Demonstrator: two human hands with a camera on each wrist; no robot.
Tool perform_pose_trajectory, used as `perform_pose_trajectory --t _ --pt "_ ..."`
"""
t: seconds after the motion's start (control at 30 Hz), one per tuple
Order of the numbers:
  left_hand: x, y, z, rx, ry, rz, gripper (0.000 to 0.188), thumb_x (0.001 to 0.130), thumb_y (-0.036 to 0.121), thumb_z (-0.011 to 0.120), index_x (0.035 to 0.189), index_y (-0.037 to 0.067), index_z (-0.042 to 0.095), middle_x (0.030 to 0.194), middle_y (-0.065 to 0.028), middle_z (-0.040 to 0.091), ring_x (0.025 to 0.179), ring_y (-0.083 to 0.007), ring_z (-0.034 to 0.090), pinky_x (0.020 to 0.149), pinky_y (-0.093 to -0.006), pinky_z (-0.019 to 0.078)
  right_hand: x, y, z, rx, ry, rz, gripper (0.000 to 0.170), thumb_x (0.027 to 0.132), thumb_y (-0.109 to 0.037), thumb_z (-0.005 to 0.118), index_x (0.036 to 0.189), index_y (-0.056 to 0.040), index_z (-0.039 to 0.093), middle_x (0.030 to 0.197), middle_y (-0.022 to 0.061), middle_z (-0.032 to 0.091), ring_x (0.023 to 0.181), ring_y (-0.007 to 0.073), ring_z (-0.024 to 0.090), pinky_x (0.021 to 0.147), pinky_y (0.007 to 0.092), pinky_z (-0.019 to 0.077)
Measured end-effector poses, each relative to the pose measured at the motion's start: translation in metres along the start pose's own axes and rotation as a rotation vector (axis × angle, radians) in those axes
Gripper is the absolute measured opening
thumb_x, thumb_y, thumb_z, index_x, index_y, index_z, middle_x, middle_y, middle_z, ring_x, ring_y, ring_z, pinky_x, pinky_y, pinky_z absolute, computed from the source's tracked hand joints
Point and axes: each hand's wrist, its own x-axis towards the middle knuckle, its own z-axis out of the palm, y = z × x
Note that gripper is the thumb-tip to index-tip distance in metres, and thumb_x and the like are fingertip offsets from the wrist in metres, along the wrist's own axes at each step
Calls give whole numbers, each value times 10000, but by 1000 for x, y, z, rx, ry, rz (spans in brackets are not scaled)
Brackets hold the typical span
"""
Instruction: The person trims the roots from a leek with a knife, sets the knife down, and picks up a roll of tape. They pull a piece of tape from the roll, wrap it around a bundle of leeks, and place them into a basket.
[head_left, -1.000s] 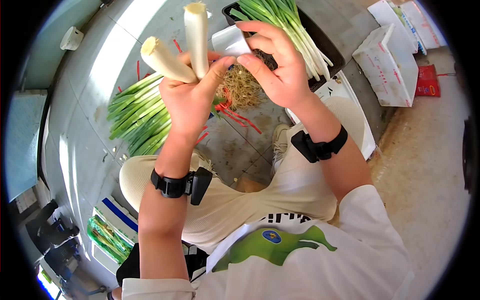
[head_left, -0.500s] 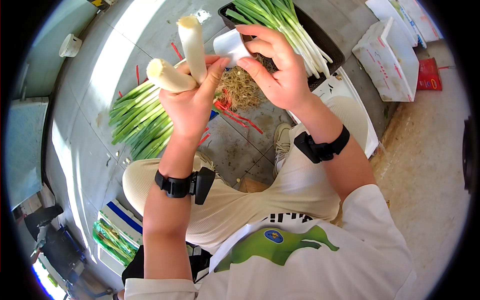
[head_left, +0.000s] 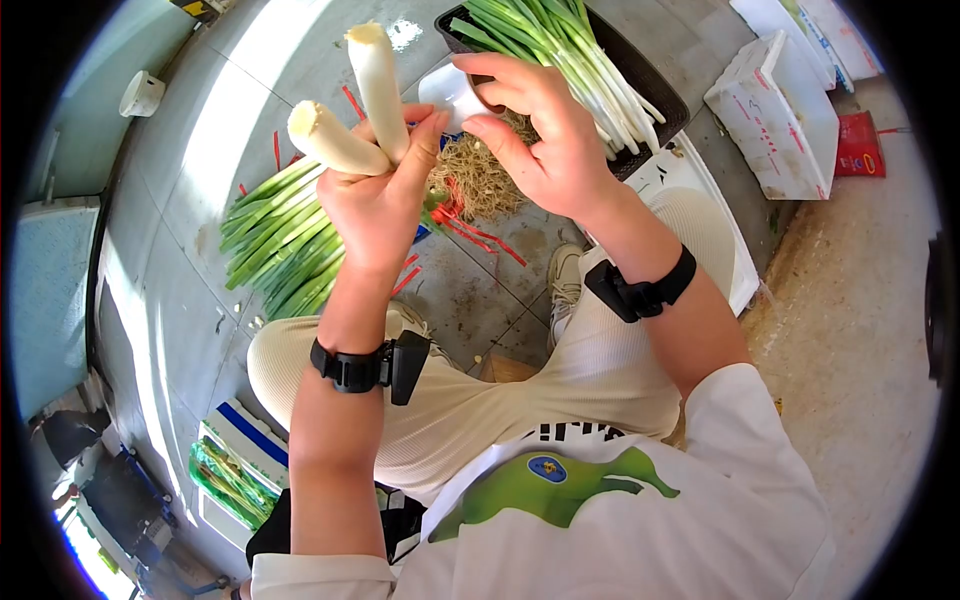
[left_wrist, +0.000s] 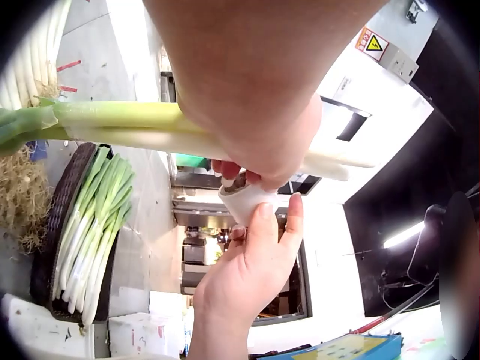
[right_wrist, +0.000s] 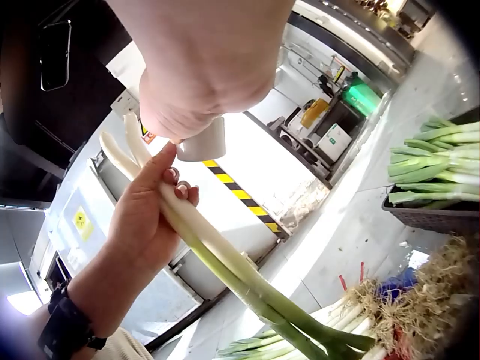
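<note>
Two thick scallion stalks (head_left: 378, 95) stand side by side in the left hand (head_left: 372, 205), whose fingers wrap them below their trimmed white ends. In the right wrist view the stalks (right_wrist: 225, 262) run down to green leaves. A white roll (head_left: 450, 92), apparently tape, is between the hands; the right hand (head_left: 550, 140) holds it with curled fingers and thumb. The left thumb and fingertips meet the roll's near edge. In the left wrist view the roll (left_wrist: 246, 202) shows a hollow centre, and a clear band seems to circle the stalks lower down.
Scallions lie on the floor at left (head_left: 290, 235), beside a heap of roots (head_left: 480, 180) and red ties (head_left: 480, 240). A dark crate (head_left: 672, 100) holds more scallions behind the right hand. White foam boxes (head_left: 775, 120) stand at right; a greens tray (head_left: 245, 470) sits lower left.
The right hand and roll have shifted slightly left, nearer the left hand. The stalks dipped a little, then rose partway again. Both hands keep their holds.
</note>
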Motion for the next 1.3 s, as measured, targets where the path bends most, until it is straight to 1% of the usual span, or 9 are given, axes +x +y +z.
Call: perform_pose_trajectory --t 0.3,0.4,0.5,0.63,0.83,0.97,1.07,1.13,1.3 --pt "1 -6 -3 97 -30 59 159 885 80 748 971 -44 699 743 -44 683 646 -81 631 581 -210 505 -2 4 3 -42 -19 -19 433 860 -96 710 1276 -110 590 931 20 698 858 201 630 816 336 425" --pt "3 -6 -6 -2 -48 -3 174 883 84 749 982 -47 692 744 -52 679 641 -98 636 587 -224 511 -5 5 8 112 32 53 412 872 -87 699 1268 -72 587 1024 59 695 863 206 633 795 324 458" --pt "3 -7 -5 -149 -59 -90 221 867 97 766 1008 -53 683 765 -63 679 645 -118 644 605 -245 521 -6 -2 7 663 15 511 463 936 -60 642 1359 -16 459 1161 107 660 905 102 617 801 268 494" --pt "2 2 0 -313 -83 -275 296 814 68 812 1046 -48 668 773 -36 674 659 -89 617 599 -224 500 -4 -1 7 855 95 563 494 947 -38 622 1396 -20 417 1115 122 662 940 119 611 826 261 500" --pt "-1 -4 3 -323 -87 -254 370 822 124 815 1105 -55 658 832 -70 676 690 -139 642 634 -257 516 -7 1 7 1042 74 676 493 950 -41 618 1401 -25 420 1097 105 663 948 121 613 830 277 501" --pt "-3 -2 4 -338 -77 -275 324 825 119 811 1059 -49 662 821 -68 673 691 -135 640 639 -256 513 -3 -4 3 1040 65 717 463 952 -42 619 1382 -23 450 1031 68 655 884 93 578 802 261 486" --pt "-4 -5 3 -315 -104 -267 281 830 106 806 1014 -46 658 816 -71 674 691 -131 639 643 -257 512 -6 5 -4 806 -42 600 389 939 -81 646 1314 -48 550 969 26 626 839 77 543 776 253 470" --pt "-5 -3 4 -288 -89 -264 253 831 83 799 997 -44 655 808 -70 675 695 -127 639 640 -255 510 -3 6 -15 215 -175 502 379 944 -124 641 1315 -63 591 1048 17 610 900 111 556 825 253 449" --pt "-9 -3 7 -303 -110 -276 232 824 53 799 998 -28 669 804 -43 675 700 -92 620 627 -227 490 2 8 -18 71 -100 225 377 884 -172 709 1254 -115 673 968 52 612 903 187 561 844 316 464"
